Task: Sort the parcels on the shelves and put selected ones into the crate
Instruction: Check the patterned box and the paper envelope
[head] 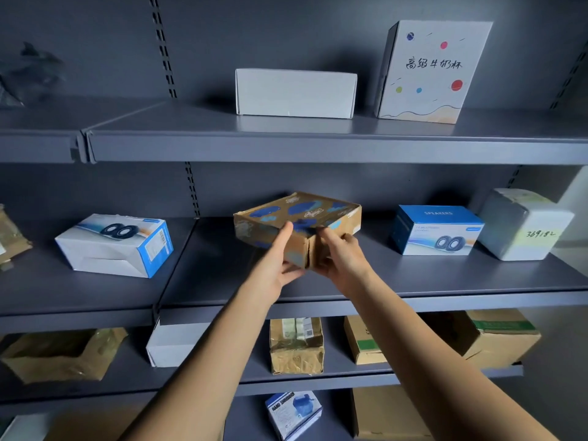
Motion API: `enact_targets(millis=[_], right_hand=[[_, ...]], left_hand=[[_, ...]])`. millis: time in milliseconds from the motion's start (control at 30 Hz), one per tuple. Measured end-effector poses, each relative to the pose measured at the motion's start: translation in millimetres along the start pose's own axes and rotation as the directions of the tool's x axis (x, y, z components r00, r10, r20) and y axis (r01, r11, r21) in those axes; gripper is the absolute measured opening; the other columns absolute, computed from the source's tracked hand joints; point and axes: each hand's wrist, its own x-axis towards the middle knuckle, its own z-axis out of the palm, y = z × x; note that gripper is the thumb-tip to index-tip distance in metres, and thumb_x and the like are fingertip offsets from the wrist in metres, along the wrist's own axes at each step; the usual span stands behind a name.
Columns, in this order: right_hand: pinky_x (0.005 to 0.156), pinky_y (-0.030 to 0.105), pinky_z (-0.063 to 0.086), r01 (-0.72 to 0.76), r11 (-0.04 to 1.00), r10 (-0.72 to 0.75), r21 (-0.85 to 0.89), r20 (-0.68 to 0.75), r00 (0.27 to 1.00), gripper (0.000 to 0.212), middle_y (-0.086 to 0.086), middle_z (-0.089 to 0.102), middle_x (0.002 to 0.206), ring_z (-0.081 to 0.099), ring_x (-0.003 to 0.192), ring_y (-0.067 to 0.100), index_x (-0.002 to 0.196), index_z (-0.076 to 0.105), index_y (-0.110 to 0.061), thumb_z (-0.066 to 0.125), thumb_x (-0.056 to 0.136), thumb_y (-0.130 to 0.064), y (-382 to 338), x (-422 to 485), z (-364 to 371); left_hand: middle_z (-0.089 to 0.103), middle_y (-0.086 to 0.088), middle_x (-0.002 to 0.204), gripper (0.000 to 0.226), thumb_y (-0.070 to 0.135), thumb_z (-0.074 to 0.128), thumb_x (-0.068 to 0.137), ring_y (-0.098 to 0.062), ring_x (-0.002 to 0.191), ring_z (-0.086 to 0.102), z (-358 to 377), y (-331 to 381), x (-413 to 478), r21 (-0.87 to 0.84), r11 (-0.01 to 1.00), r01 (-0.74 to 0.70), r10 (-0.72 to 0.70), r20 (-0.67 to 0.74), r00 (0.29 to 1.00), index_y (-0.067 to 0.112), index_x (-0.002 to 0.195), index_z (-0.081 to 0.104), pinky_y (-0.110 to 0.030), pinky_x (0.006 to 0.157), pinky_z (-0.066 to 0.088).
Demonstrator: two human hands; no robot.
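A flat brown cardboard parcel with blue blotches (305,214) is held tilted just above the middle shelf (445,281). My left hand (276,262) grips its near corner from the left, thumb on top and fingers underneath. From the right, my right hand (340,256) grips the same corner, fingers on the top edge. No crate is in view.
The same shelf carries a white-and-blue speaker box (117,246) at left, a blue speaker box (436,230) and a grey-wrapped parcel marked 369182 (525,227) at right. A plain white box (296,92) and a tall printed box (432,71) sit above. Brown cartons (296,345) fill the lower shelves.
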Motion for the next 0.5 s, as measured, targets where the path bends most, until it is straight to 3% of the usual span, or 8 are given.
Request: enact_targets(millis=[133, 233, 367, 500], right_hand=[[0.063, 0.043, 0.06, -0.03, 0.99, 0.029, -0.137, -0.007, 1.0, 0.065, 0.012, 0.063, 0.118, 0.068, 0.096, 0.024, 0.14, 0.033, -0.016, 0.066, 0.089, -0.041, 0.3, -4.8, -9.1], [0.067, 0.043, 0.058, -0.041, 0.984, 0.017, -0.172, -0.138, 0.99, 0.064, 0.014, 0.054, 0.125, 0.066, 0.092, 0.023, 0.144, 0.023, -0.026, 0.056, 0.094, -0.048, -4.3, -2.9, -30.6], [0.075, 0.048, 0.057, -0.051, 0.994, 0.027, -0.092, -0.247, 0.969, 0.062, 0.017, 0.049, 0.129, 0.063, 0.101, 0.03, 0.143, 0.029, -0.024, 0.049, 0.094, -0.056, -13.4, 3.1, -57.2], [0.06, 0.044, 0.058, -0.082, 0.996, 0.085, 0.025, -0.206, 0.975, 0.063, 0.015, 0.058, 0.126, 0.065, 0.1, 0.03, 0.133, 0.043, -0.02, 0.053, 0.088, -0.062, -16.7, 4.2, -63.5]], left_hand=[[0.066, -0.009, 0.106, 0.027, 0.026, 0.066, 0.089, -0.022, 0.097, 0.064, -7.3, 6.6, 2.3, -0.064, 0.998, 0.028, -0.032, -0.057, 0.998, 0.016, 0.111, 0.055, -0.037, 0.076, 0.054], [0.064, -0.005, 0.096, 0.019, 0.03, 0.06, 0.09, -0.017, 0.086, 0.062, -19.2, 15.5, 6.0, -0.046, 0.999, 0.024, -0.028, -0.098, 0.995, 0.018, 0.104, 0.056, -0.033, 0.067, 0.051], [0.064, -0.001, 0.083, 0.022, 0.042, 0.057, 0.089, -0.014, 0.076, 0.059, -31.2, 22.2, 10.1, 0.005, 0.999, 0.032, -0.031, -0.122, 0.992, 0.02, 0.09, 0.058, -0.028, 0.062, 0.045], [0.064, 0.001, 0.074, 0.029, 0.05, 0.056, 0.088, -0.014, 0.07, 0.056, -41.6, 21.0, 17.5, 0.065, 0.996, 0.062, -0.056, -0.092, 0.994, 0.021, 0.086, 0.061, -0.025, 0.058, 0.039]])
